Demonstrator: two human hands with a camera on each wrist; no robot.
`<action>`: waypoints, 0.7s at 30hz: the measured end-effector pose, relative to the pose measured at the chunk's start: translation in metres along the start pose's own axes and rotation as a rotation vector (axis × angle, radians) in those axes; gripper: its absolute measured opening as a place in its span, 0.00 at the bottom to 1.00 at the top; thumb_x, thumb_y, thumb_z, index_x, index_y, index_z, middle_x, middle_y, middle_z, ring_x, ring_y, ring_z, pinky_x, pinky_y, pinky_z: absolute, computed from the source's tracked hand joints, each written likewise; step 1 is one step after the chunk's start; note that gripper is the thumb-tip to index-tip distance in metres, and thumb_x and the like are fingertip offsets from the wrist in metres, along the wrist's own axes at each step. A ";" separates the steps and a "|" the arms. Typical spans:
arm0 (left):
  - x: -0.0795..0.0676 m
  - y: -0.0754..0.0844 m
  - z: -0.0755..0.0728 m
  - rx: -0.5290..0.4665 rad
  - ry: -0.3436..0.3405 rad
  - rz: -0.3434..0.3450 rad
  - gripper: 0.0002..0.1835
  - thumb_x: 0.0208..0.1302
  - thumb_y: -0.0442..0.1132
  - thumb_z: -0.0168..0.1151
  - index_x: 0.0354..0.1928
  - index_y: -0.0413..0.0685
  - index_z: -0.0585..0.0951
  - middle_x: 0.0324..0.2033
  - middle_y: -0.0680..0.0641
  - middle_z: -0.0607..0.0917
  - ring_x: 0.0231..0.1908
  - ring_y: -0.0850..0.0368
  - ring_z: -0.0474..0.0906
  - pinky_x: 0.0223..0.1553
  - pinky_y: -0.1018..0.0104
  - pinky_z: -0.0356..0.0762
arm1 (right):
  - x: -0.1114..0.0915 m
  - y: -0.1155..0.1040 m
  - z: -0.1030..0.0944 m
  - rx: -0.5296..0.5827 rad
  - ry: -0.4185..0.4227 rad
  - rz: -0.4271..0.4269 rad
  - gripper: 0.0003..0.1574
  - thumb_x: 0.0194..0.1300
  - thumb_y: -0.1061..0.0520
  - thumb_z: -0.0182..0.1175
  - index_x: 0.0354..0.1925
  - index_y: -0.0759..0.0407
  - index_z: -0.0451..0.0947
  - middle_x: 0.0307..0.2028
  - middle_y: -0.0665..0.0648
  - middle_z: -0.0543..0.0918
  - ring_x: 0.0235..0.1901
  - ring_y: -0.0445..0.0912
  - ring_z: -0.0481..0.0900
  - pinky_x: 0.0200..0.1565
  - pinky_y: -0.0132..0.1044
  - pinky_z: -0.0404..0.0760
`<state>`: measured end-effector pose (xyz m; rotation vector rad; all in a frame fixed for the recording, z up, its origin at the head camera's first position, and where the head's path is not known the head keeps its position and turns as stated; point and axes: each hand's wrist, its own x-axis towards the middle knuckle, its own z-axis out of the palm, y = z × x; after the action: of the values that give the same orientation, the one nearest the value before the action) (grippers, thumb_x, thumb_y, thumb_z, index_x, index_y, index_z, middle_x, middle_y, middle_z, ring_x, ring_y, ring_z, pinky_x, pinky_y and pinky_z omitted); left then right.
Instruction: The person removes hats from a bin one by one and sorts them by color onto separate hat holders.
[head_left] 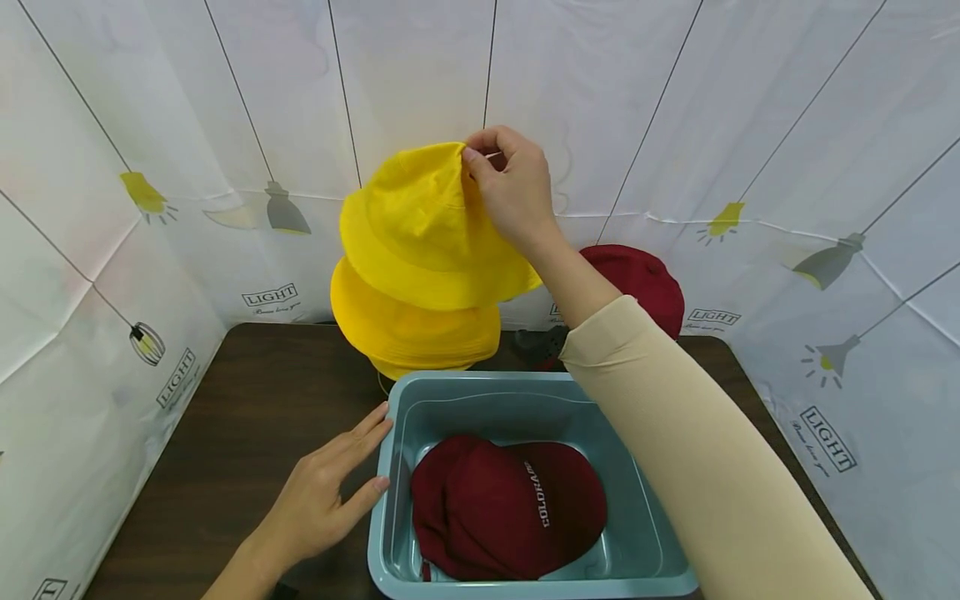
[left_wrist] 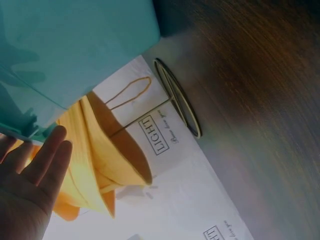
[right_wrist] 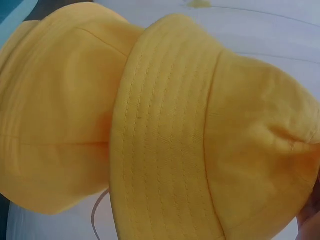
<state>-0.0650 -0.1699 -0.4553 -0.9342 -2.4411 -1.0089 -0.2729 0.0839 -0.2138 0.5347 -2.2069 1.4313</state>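
Head view: the right hand (head_left: 517,183) pinches the upper yellow hat (head_left: 420,221) by its crown; the hat hangs just below and left of it, overlapping the lower yellow hat (head_left: 412,333). I'd call this lifting off or setting on, though from here I can't tell which; either calls for a steady pinch. The left hand (head_left: 318,500), fingers straight, touches the blue bin (head_left: 480,377) around the maroon cap (head_left: 495,517).

Rear maroon cap (head_left: 641,283) partly hidden behind right sleeve (head_left: 697,442); lower yellow hat (head_left: 427,343) partly covered by upper hat (head_left: 420,225).
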 end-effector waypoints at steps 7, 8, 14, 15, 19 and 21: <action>0.001 0.001 0.001 -0.008 0.008 0.007 0.38 0.64 0.36 0.70 0.77 0.46 0.71 0.76 0.45 0.70 0.68 0.51 0.76 0.70 0.76 0.60 | -0.009 0.008 0.009 0.010 -0.062 0.017 0.07 0.77 0.62 0.60 0.47 0.66 0.83 0.41 0.58 0.84 0.38 0.46 0.80 0.44 0.31 0.81; 0.001 0.000 0.001 -0.008 0.010 0.010 0.38 0.64 0.36 0.70 0.77 0.45 0.71 0.76 0.45 0.70 0.68 0.51 0.76 0.70 0.76 0.60 | -0.010 0.009 0.010 0.014 -0.069 0.017 0.07 0.77 0.62 0.60 0.46 0.66 0.83 0.42 0.58 0.84 0.38 0.46 0.80 0.44 0.31 0.82; 0.002 0.000 0.003 -0.011 0.017 0.019 0.38 0.64 0.36 0.70 0.77 0.45 0.71 0.76 0.45 0.70 0.68 0.51 0.75 0.71 0.77 0.60 | -0.016 0.014 0.015 0.036 -0.098 0.028 0.07 0.77 0.63 0.61 0.47 0.66 0.83 0.43 0.58 0.84 0.38 0.47 0.80 0.46 0.31 0.83; 0.002 -0.001 0.003 -0.013 0.018 0.021 0.38 0.64 0.36 0.70 0.77 0.45 0.71 0.76 0.44 0.70 0.68 0.51 0.75 0.71 0.77 0.60 | -0.017 0.014 0.015 0.039 -0.105 0.031 0.07 0.77 0.63 0.60 0.47 0.66 0.83 0.43 0.58 0.83 0.38 0.47 0.81 0.46 0.31 0.83; 0.001 -0.001 0.003 -0.022 0.025 0.024 0.38 0.64 0.36 0.71 0.76 0.44 0.71 0.76 0.44 0.70 0.69 0.51 0.75 0.71 0.76 0.60 | -0.019 0.017 0.018 0.028 -0.134 0.039 0.07 0.77 0.63 0.60 0.46 0.66 0.83 0.42 0.58 0.84 0.38 0.47 0.81 0.45 0.32 0.83; 0.001 -0.001 0.003 -0.024 0.027 0.025 0.38 0.64 0.35 0.71 0.76 0.44 0.71 0.76 0.44 0.70 0.69 0.51 0.75 0.71 0.76 0.60 | -0.021 0.019 0.019 0.011 -0.145 0.043 0.07 0.77 0.63 0.60 0.46 0.65 0.83 0.42 0.58 0.84 0.37 0.47 0.81 0.44 0.31 0.82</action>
<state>-0.0665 -0.1677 -0.4575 -0.9509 -2.3944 -1.0375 -0.2688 0.0756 -0.2464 0.6159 -2.3371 1.4699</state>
